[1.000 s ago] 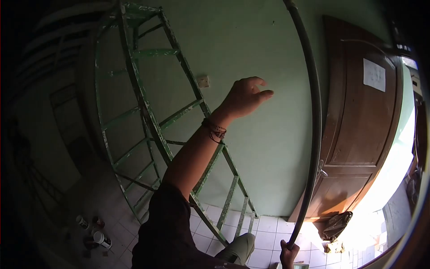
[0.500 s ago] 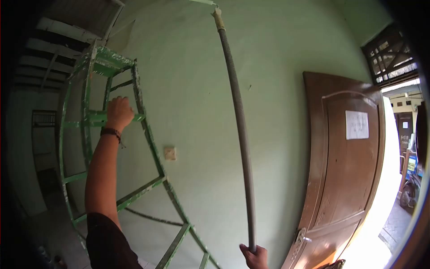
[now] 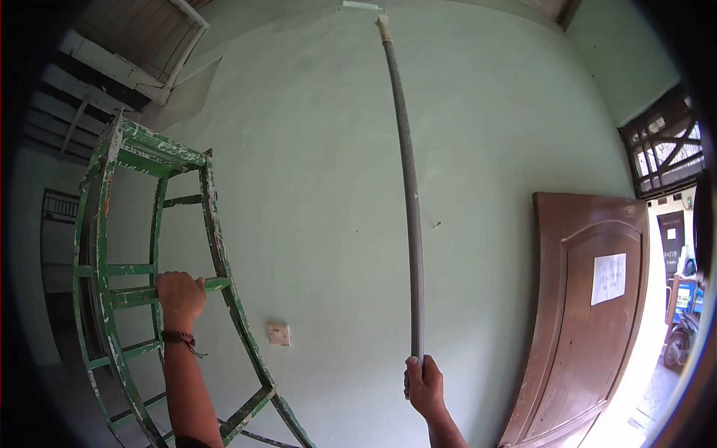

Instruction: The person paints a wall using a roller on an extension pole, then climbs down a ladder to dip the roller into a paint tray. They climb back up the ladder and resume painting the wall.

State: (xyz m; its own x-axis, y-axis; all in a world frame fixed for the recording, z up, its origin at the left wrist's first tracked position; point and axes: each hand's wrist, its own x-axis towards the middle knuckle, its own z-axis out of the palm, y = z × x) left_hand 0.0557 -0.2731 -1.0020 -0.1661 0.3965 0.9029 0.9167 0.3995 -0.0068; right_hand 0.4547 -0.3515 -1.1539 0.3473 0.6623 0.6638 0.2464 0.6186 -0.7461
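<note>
My left hand point(image 3: 181, 299) is wrapped round a rung point(image 3: 131, 297) of the green, paint-chipped stepladder point(image 3: 243, 321) at the left. A dark braided bracelet circles that wrist. Low in the middle, my right hand point(image 3: 424, 382) closes round the bottom part of a long grey pole point(image 3: 411, 224). The pole rises nearly upright to a pale wrapped joint, where a paint roller point(image 3: 361, 6) with a whitish sleeve shows at the top edge of the view. The roller overlaps the upper part of the light green wall point(image 3: 321, 149).
A light switch point(image 3: 279, 334) sits on the wall right of the ladder. On the right, a brown wooden door point(image 3: 567, 299) with a paper sheet point(image 3: 609, 278) stands open onto a bright outdoor passage. Wooden ceiling panels point(image 3: 127, 45) hang at upper left.
The view has tilted upward, so ladder, switch and door appear lower. My right hand and the roller have risen against the wall. My left hand keeps its hold on the rung.
</note>
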